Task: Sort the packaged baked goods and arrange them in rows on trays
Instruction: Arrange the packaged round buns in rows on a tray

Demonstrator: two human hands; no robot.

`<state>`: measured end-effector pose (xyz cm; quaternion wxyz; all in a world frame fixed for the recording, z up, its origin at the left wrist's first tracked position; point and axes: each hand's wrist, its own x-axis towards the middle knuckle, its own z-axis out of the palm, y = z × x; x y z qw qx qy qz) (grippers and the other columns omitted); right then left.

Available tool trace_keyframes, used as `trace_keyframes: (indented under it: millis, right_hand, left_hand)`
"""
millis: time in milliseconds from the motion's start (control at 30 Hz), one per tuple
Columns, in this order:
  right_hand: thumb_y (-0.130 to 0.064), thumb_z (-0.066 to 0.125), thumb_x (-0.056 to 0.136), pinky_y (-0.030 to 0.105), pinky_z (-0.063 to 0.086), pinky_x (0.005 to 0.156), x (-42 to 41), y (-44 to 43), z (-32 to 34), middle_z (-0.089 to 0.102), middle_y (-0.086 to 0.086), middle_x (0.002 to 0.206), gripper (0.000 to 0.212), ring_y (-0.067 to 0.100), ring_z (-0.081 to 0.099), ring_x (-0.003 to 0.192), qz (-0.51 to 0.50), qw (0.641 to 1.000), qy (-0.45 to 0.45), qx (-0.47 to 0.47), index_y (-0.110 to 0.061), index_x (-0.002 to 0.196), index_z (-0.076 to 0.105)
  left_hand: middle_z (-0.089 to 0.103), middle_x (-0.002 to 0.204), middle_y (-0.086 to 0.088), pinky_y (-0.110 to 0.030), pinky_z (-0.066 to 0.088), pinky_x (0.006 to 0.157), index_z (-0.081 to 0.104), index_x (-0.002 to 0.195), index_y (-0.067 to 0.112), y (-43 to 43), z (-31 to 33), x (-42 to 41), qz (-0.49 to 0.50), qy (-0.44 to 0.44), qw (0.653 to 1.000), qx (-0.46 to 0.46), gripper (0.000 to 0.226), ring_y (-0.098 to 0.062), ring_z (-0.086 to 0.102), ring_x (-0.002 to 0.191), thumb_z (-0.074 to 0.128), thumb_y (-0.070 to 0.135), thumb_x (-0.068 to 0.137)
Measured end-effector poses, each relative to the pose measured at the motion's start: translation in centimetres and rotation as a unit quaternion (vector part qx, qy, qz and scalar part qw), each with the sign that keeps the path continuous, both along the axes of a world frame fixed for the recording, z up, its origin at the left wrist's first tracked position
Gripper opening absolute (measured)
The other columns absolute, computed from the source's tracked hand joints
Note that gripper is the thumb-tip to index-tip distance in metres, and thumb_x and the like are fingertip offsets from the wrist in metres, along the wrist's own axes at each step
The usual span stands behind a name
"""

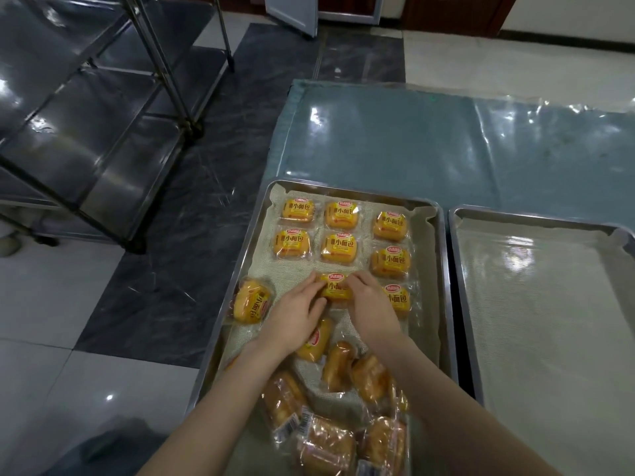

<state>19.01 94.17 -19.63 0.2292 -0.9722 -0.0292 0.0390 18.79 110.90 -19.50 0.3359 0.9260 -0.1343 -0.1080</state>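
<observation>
A metal tray (441, 269) lined with mesh holds yellow-labelled small bread packs in rows; several lie neatly at its far end (340, 214). My left hand (295, 310) and my right hand (369, 304) both pinch one yellow pack (335, 288) in the middle of the third row, one hand on each side. Another yellow pack (398, 298) lies just right of it. A tilted yellow pack (251, 300) leans on the tray's left rim. A loose pile of brown bread packs (343, 407) fills the near end, partly under my forearms.
A second lined metal tray (457, 235) with nothing in it sits to the right. Both trays rest on a table under a teal plastic-covered cloth (412, 139). A steel rack (103, 132) stands to the left across a tiled floor.
</observation>
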Motion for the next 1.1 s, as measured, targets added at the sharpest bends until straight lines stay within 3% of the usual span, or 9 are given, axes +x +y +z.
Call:
trace_keyframes:
  millis: [133, 267, 367, 500, 633, 833, 933, 1033, 1100]
  right_hand:
    - [-0.013, 0.064, 0.087, 0.032, 0.04, 0.107, 0.2, 0.9, 1.6, 0.048, -0.001, 0.137, 0.043, 0.018, 0.042, 0.13, 0.02, 1.0, -0.009, -0.021, -0.019, 0.129, 0.056]
    - [-0.016, 0.062, 0.089, 0.03, 0.042, 0.103, 0.0, 3.6, 2.7, 0.056, -0.004, 0.123, 0.03, 0.014, 0.048, 0.118, 0.079, 0.995, -0.025, 0.061, -0.021, 0.118, 0.064]
    - [-0.017, 0.061, 0.09, 0.027, 0.042, 0.102, 0.1, 6.0, 3.4, 0.055, -0.006, 0.124, 0.034, 0.012, 0.049, 0.117, 0.112, 0.989, 0.017, 0.094, -0.023, 0.123, 0.06]
    - [-0.02, 0.063, 0.09, 0.029, 0.043, 0.102, 0.1, 7.7, 3.7, 0.055, -0.003, 0.128, 0.041, 0.013, 0.052, 0.116, 0.107, 0.984, 0.075, 0.118, -0.023, 0.13, 0.054]
    - [-0.026, 0.064, 0.09, 0.033, 0.049, 0.098, 0.0, 8.1, 3.4, 0.055, -0.001, 0.128, 0.048, 0.012, 0.056, 0.11, 0.056, 0.978, 0.13, 0.154, -0.023, 0.135, 0.048]
    - [-0.033, 0.064, 0.089, 0.035, 0.05, 0.097, -0.3, 8.7, 3.4, 0.06, -0.005, 0.125, 0.051, 0.01, 0.058, 0.109, 0.005, 0.957, 0.163, 0.241, -0.026, 0.137, 0.046]
    - [-0.027, 0.063, 0.09, 0.034, 0.053, 0.091, -0.1, 8.5, 3.5, 0.063, -0.009, 0.119, 0.05, 0.009, 0.06, 0.104, -0.056, 0.92, 0.182, 0.343, -0.03, 0.137, 0.046]
    - [-0.018, 0.064, 0.09, 0.036, 0.057, 0.087, 0.5, 7.8, 3.4, 0.064, -0.003, 0.117, 0.051, 0.016, 0.063, 0.104, -0.122, 0.875, 0.189, 0.428, -0.033, 0.135, 0.047]
    - [-0.015, 0.068, 0.087, 0.032, 0.058, 0.078, 0.9, 7.2, 3.4, 0.063, -0.001, 0.112, 0.048, 0.016, 0.065, 0.099, -0.157, 0.868, 0.169, 0.439, -0.032, 0.128, 0.049]
  left_hand:
    - [0.057, 0.129, 0.006, -0.021, 0.038, 0.104, 0.056, 0.13, 0.022, 1.6, 2.5, -0.7, 0.082, -0.104, 0.991, -0.008, 0.039, -0.008, 0.05, 0.119, 0.059, 0.016, 0.092]
    - [0.056, 0.113, 0.0, -0.03, 0.048, 0.091, 0.062, 0.118, 0.017, 4.7, 3.2, -1.0, 0.184, -0.206, 0.959, 0.057, 0.038, -0.014, 0.051, 0.104, 0.071, 0.015, 0.081]
    - [0.055, 0.111, -0.002, -0.032, 0.047, 0.088, 0.062, 0.119, 0.017, 7.0, 2.8, -0.7, 0.237, -0.153, 0.953, 0.113, 0.042, -0.018, 0.048, 0.102, 0.073, 0.027, 0.08]
    - [0.06, 0.099, 0.005, -0.025, 0.053, 0.078, 0.07, 0.102, 0.018, 8.5, 3.0, -0.5, 0.239, -0.125, 0.962, 0.041, 0.015, -0.008, 0.057, 0.084, 0.066, 0.023, 0.088]
    - [0.06, 0.092, 0.005, -0.01, 0.04, 0.069, 0.067, 0.094, 0.016, 8.6, 3.9, 0.2, 0.274, -0.133, 0.953, -0.006, 0.007, -0.001, 0.053, 0.075, 0.062, 0.019, 0.091]
    - [0.061, 0.081, 0.011, -0.017, 0.051, 0.07, 0.061, 0.094, 0.015, 7.0, 4.6, 1.1, 0.395, -0.087, 0.902, -0.15, 0.004, -0.003, 0.06, 0.074, 0.057, 0.015, 0.095]
    - [0.063, 0.084, 0.005, -0.03, 0.057, 0.074, 0.06, 0.092, 0.015, 6.0, 4.0, 1.3, 0.435, -0.051, 0.876, -0.201, 0.006, -0.01, 0.064, 0.079, 0.055, 0.015, 0.095]
    - [0.064, 0.088, 0.001, -0.039, 0.059, 0.077, 0.057, 0.095, 0.017, 5.7, 3.0, 1.6, 0.421, -0.011, 0.882, -0.211, 0.005, -0.016, 0.067, 0.082, 0.056, 0.012, 0.093]
    - [0.064, 0.09, 0.004, -0.034, 0.058, 0.078, 0.056, 0.101, 0.019, 5.9, 2.7, 1.6, 0.377, -0.001, 0.906, -0.19, 0.012, -0.014, 0.066, 0.083, 0.059, 0.011, 0.091]
